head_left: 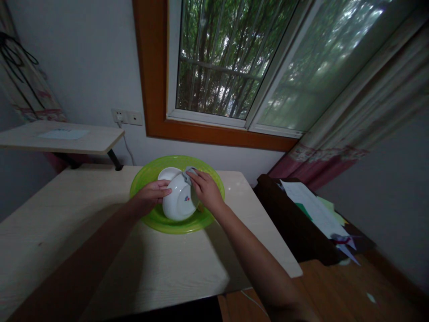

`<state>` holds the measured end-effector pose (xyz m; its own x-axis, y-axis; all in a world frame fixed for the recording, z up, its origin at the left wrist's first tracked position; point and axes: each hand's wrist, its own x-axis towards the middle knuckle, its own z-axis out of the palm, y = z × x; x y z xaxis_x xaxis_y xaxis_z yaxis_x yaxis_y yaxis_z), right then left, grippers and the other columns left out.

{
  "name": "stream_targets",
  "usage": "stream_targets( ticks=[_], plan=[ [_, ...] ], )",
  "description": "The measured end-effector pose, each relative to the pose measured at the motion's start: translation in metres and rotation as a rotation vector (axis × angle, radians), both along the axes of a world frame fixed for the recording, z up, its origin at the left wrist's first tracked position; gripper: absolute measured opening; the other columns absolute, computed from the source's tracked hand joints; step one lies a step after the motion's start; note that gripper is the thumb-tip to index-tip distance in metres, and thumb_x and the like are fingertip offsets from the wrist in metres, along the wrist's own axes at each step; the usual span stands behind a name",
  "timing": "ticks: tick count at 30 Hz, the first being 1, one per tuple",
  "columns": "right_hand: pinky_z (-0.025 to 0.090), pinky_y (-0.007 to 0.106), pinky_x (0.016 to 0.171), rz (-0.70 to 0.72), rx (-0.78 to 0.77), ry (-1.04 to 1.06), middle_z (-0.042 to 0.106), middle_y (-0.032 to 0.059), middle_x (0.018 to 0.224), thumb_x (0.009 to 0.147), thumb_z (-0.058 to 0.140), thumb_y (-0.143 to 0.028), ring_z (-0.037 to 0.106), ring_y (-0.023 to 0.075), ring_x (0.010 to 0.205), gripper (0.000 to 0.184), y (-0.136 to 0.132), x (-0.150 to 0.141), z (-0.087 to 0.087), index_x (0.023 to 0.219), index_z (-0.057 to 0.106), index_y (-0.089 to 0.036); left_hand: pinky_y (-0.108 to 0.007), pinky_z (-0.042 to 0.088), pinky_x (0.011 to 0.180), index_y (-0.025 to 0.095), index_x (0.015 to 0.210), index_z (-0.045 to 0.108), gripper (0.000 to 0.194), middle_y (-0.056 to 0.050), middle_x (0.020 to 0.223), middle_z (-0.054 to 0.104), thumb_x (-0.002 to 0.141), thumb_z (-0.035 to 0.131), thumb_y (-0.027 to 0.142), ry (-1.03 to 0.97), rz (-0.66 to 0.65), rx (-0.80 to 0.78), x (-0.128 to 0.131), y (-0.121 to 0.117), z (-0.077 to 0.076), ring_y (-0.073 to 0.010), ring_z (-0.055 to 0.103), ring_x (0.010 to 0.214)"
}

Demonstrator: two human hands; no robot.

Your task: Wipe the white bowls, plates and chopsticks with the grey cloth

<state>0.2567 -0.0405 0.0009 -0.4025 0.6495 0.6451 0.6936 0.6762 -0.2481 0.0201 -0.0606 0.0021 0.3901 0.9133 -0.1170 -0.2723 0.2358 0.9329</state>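
Observation:
My left hand grips the edge of a white bowl, which is tilted so its underside, with a small coloured mark, faces me. My right hand is closed on a grey cloth and presses it against the bowl's upper right edge. Both hands are over a wide green basin on the table. Behind the held bowl, a second white bowl shows in the basin, partly covered. Something yellowish peeks out under my right hand, too little of it visible to name.
The basin stands on a light wooden table against the wall. A raised shelf with a paper sheet is at the left. A plugged-in cord hangs from the wall socket. Papers lie on a dark brown surface at the right.

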Motion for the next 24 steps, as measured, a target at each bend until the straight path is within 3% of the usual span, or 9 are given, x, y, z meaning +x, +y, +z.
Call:
stream_targets(
  ticks=[3, 10, 12, 18, 21, 24],
  plan=[
    [0.049, 0.044, 0.104, -0.010, 0.000, 0.010, 0.064, 0.0119, 0.131, 0.099, 0.049, -0.022, 0.058, 0.0241, 0.119, 0.036, -0.001, 0.000, 0.002, 0.132, 0.064, -0.022, -0.028, 0.053, 0.070, 0.009, 0.110, 0.071, 0.050, -0.015, 0.097, 0.075, 0.067, 0.084, 0.029, 0.019, -0.001, 0.005, 0.001, -0.002, 0.003, -0.0221, 0.070, 0.079],
    [0.038, 0.048, 0.116, 0.259, 0.072, -0.177, 0.054, 0.0061, 0.146, 0.093, 0.051, -0.014, 0.043, 0.0239, 0.138, 0.048, -0.018, -0.016, 0.012, 0.139, 0.057, -0.027, -0.023, 0.050, 0.065, 0.013, 0.110, 0.071, 0.044, -0.010, 0.101, 0.074, 0.068, 0.082, 0.024, -0.049, -0.037, 0.022, 0.004, -0.005, 0.003, -0.0184, 0.067, 0.079],
    [0.038, 0.046, 0.116, 0.237, 0.060, -0.160, 0.055, 0.0070, 0.145, 0.092, 0.051, -0.011, 0.045, 0.0234, 0.137, 0.049, -0.014, -0.014, 0.012, 0.138, 0.058, -0.025, -0.023, 0.050, 0.065, 0.013, 0.108, 0.071, 0.042, -0.010, 0.101, 0.074, 0.069, 0.083, 0.025, -0.034, -0.040, 0.024, 0.004, -0.005, 0.002, -0.0190, 0.067, 0.080],
    [0.049, 0.040, 0.105, -0.005, -0.094, 0.012, 0.068, 0.0110, 0.124, 0.092, 0.048, -0.008, 0.061, 0.0213, 0.117, 0.042, 0.007, 0.004, 0.001, 0.129, 0.065, -0.020, -0.029, 0.052, 0.071, 0.011, 0.106, 0.072, 0.045, -0.015, 0.098, 0.075, 0.067, 0.085, 0.029, 0.020, -0.014, 0.031, 0.001, -0.003, -0.003, -0.0250, 0.071, 0.083],
    [0.049, 0.041, 0.105, -0.007, -0.059, -0.001, 0.066, 0.0120, 0.128, 0.091, 0.049, -0.007, 0.060, 0.0224, 0.119, 0.044, 0.004, 0.005, -0.002, 0.130, 0.065, -0.020, -0.029, 0.051, 0.070, 0.011, 0.108, 0.072, 0.047, -0.013, 0.098, 0.075, 0.067, 0.085, 0.030, 0.040, -0.029, 0.036, 0.001, -0.003, -0.002, -0.0244, 0.070, 0.082],
    [0.045, 0.043, 0.110, 0.090, 0.029, -0.073, 0.062, 0.0109, 0.135, 0.088, 0.050, -0.005, 0.055, 0.0235, 0.126, 0.049, -0.008, -0.003, 0.002, 0.133, 0.062, -0.021, -0.028, 0.050, 0.071, 0.012, 0.108, 0.072, 0.041, -0.009, 0.097, 0.075, 0.071, 0.081, 0.029, 0.053, -0.055, 0.048, 0.003, -0.005, 0.000, -0.0225, 0.068, 0.083]
  ],
)
